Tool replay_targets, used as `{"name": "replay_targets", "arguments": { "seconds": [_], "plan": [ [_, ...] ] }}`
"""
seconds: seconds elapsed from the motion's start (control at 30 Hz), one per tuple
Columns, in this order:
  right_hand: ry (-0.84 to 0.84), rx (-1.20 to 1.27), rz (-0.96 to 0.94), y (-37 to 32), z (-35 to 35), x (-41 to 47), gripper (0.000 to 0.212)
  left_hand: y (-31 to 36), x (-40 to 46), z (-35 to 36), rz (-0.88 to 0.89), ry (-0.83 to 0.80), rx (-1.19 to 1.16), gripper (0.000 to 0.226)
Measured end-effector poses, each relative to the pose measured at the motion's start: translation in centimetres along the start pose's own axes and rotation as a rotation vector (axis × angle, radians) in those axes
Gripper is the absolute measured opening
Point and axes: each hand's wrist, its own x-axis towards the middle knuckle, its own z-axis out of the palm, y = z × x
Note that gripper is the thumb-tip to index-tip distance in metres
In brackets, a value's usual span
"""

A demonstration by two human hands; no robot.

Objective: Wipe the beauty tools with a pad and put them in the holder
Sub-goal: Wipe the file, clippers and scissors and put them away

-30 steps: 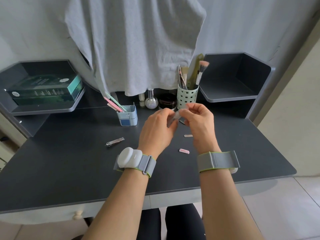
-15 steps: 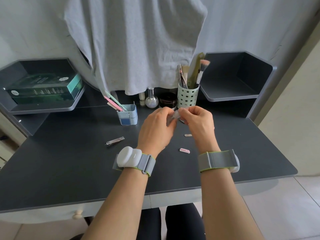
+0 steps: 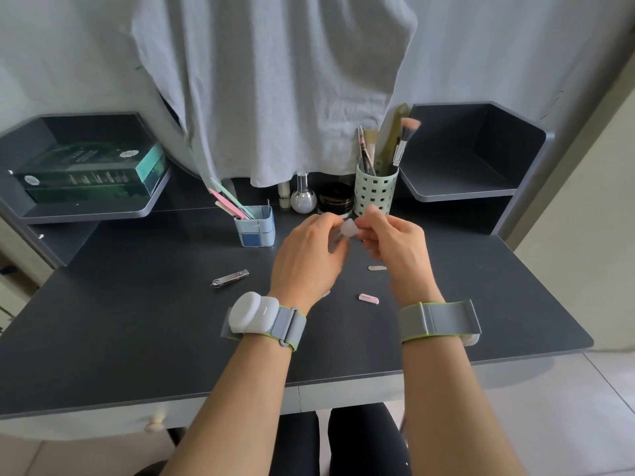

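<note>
White pad (image 3: 348, 229) now shows more between both hands (image 3: 311, 250) (image 3: 395, 242), still pinched above the bench (image 3: 137, 321).

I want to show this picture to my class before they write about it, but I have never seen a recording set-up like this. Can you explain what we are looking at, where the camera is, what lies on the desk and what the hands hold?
There is no machine here: a person works with bare hands, and a camera worn on the head looks forward and down, so both forearms reach in from below. Each wrist wears a grey band.

The left hand and the right hand meet above the dark desk and together pinch a small white pad; whether a tool is inside it cannot be seen.

On the desk lie a metal nail clipper and two small pink pieces. Further back stand a blue holder with nail files, a pale perforated cup of brushes, a dark jar and small bottles. A green box sits on the left shelf.
</note>
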Motion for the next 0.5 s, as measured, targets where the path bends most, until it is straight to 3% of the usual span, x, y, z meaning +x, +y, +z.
{"name": "replay_targets", "arguments": {
  "seconds": [0.2, 0.5],
  "plan": [
    [-0.078, -0.091, -0.001, 0.04, 0.12, 0.03, 0.029, 0.02, 0.11, -0.43, 0.001, 0.011, 0.029, 0.019],
    [-0.065, -0.093, -0.048, 0.43, 0.13, 0.24, 0.023, 0.13, 0.01, -0.45, 0.009, 0.023, 0.013, 0.019]
  ]
}}
